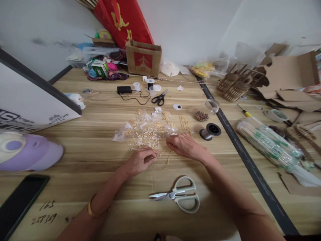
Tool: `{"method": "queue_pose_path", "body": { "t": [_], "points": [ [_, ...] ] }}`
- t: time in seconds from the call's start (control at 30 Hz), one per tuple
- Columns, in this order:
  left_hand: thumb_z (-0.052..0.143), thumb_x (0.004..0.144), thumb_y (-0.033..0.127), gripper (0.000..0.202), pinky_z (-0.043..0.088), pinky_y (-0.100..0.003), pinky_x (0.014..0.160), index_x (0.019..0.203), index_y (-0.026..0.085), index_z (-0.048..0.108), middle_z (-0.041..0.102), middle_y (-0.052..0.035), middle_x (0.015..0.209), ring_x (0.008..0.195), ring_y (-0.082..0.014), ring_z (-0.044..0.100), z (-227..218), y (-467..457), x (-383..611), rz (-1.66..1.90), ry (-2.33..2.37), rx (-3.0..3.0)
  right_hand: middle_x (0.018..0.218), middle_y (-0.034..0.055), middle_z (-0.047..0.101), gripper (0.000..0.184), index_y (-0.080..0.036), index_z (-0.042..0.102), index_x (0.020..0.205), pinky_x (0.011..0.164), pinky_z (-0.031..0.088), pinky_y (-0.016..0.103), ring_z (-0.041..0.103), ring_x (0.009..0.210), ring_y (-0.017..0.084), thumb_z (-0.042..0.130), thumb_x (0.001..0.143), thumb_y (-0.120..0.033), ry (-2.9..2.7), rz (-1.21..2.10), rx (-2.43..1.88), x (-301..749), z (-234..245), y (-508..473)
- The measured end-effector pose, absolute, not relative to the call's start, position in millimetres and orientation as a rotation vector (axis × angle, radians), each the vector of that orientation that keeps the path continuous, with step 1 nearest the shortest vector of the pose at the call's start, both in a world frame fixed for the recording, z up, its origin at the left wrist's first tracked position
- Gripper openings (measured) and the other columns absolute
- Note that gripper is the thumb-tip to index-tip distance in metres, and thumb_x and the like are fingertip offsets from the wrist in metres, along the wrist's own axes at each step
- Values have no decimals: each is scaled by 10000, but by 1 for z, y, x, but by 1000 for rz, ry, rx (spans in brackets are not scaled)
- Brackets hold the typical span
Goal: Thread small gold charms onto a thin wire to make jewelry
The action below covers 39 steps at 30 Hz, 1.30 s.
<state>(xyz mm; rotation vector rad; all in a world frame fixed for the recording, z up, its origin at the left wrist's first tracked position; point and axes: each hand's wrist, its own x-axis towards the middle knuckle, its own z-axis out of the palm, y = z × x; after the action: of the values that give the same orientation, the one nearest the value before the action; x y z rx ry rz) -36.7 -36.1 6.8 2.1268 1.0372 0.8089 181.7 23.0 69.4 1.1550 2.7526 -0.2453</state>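
Note:
My left hand point(139, 161) rests on the wooden table point(100, 140), its fingers curled in a pinch on something small I cannot make out. My right hand point(184, 146) lies just to the right, fingertips pressed together on a thin gold chain point(166, 157) that trails down between the two hands. Right above both hands lies a scatter of small clear bags with gold jewellery parts point(146, 129). Grey-handled scissors point(179, 194) lie partly open on the table below the hands.
A spool of silver wire point(210, 131), a tipped jar of beads point(207, 110), black scissors point(159, 97) and white thread spools point(150, 83) lie farther back. A purple cap point(32, 154) and a black phone point(20, 201) are at left; cardboard and bagged sticks point(268, 144) at right.

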Motion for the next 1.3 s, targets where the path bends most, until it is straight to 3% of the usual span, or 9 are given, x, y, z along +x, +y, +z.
{"method": "queue_pose_path", "body": {
  "t": [0.13,0.33,0.47,0.6,0.8,0.97,1.17,1.3],
  "points": [
    [573,805,146,80,476,-353,861,746,158,626,654,-111,1008,976,-199,609,12,-32,-39,906,1032,2088,777,40,637,179,-156,599,874,571,262,230,544,651,113,446,919,-237,2865,-544,1169,177,67,20],
    [587,800,166,79,401,-419,977,744,146,638,556,-147,1174,1135,-246,527,20,-32,-40,977,1101,1970,779,6,615,192,-152,581,1014,602,372,200,547,652,92,503,841,-123,2945,-1382,1254,162,56,11],
    [605,797,202,83,386,-440,991,750,152,652,555,-136,1185,1146,-258,522,20,-34,-39,1003,1156,1863,799,2,608,200,-144,562,998,544,400,191,562,603,83,540,799,-128,2666,-2032,1197,150,45,6],
    [622,787,218,79,398,-431,980,750,155,651,573,-122,1151,1109,-244,549,21,-35,-38,1040,1166,1783,845,19,617,195,-148,551,991,608,456,210,590,702,101,577,801,-187,2391,-2521,1031,143,35,3],
    [621,787,199,66,407,-420,964,739,162,647,602,-105,1129,1063,-226,572,26,-34,-36,1056,1166,1800,676,-30,576,146,-141,574,868,572,431,204,542,609,84,636,763,-222,2325,-2570,1017,139,31,2],
    [610,797,191,78,406,-417,963,735,158,644,621,-108,1101,1052,-224,578,27,-34,-37,1064,1184,1813,678,-20,583,154,-129,581,825,535,415,186,530,589,78,646,755,-250,2340,-2561,1041,140,29,3],
    [617,790,203,71,421,-415,945,741,160,646,622,-104,1094,1047,-226,579,26,-37,-37,1092,1210,1800,712,-4,624,272,-142,581,923,537,470,201,593,640,109,684,719,-288,2198,-2636,1032,140,22,4],
    [612,798,210,85,417,-410,950,737,163,648,628,-97,1085,1045,-223,579,24,-40,-40,1099,1201,1792,685,-8,619,247,-136,597,827,505,468,190,572,578,90,697,707,-328,2185,-2687,976,137,18,2]
  ]
}}
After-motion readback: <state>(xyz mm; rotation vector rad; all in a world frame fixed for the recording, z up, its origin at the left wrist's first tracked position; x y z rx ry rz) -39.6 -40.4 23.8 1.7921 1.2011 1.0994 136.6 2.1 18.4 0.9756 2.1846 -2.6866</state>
